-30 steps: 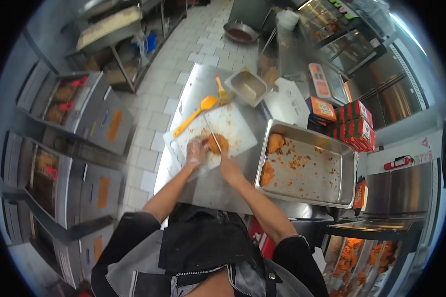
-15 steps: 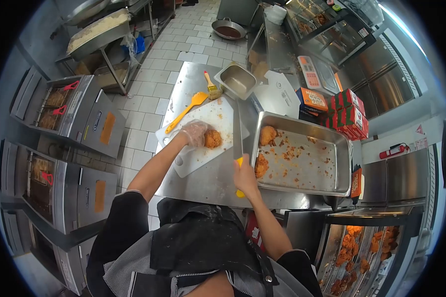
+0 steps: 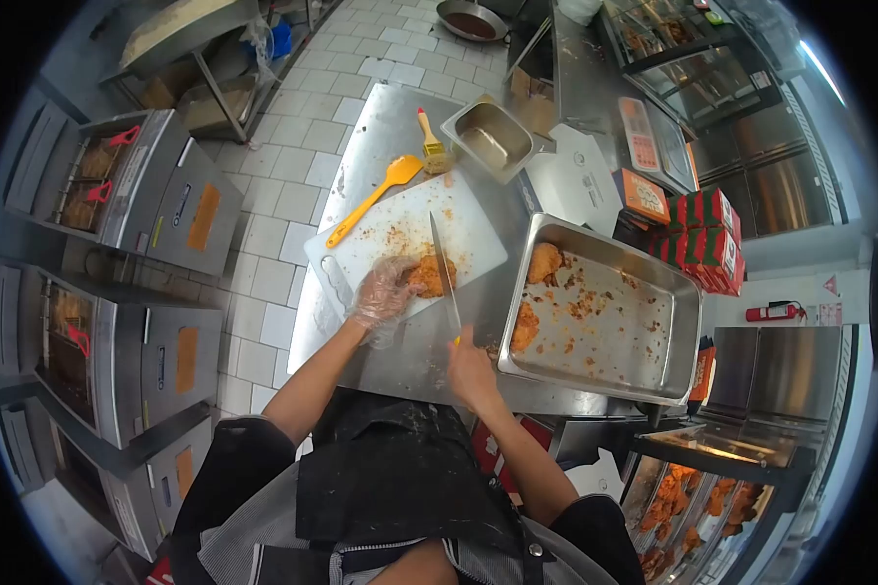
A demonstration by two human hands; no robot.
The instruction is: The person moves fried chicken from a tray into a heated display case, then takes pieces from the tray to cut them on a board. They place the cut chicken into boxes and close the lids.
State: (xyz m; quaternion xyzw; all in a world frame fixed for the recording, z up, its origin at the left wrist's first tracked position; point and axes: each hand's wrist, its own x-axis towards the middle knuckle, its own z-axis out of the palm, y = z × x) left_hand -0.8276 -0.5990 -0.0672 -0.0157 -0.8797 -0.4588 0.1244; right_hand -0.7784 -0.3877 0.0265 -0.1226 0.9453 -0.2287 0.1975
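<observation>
My left hand (image 3: pixel 385 290), in a clear plastic glove, has its fingers curled against a piece of fried chicken (image 3: pixel 423 279) on the white cutting board (image 3: pixel 369 232). A knife (image 3: pixel 441 252) with a long blade and yellow handle is in my bare right hand (image 3: pixel 473 372). Its blade lies across the chicken, tip pointing away from me; whether it has cut in cannot be seen. Crumbs are scattered over the board. Beyond my left hand, a yellow spatula (image 3: pixel 371 207) rests at the board's upper left edge, near a basting brush (image 3: pixel 431 146).
To the right sits a deep steel tray (image 3: pixel 626 341) with two chicken pieces (image 3: pixel 543 261) and crumbs. A smaller steel pan (image 3: pixel 493 136), a white carton (image 3: pixel 578 180) and stacked red-green boxes (image 3: pixel 704 234) stand farther back. Fryer-like units (image 3: pixel 156 195) line the left.
My right hand has swung the knife left from beside the tray onto the chicken. My left hand still holds the chicken. The camera view has shifted slightly.
</observation>
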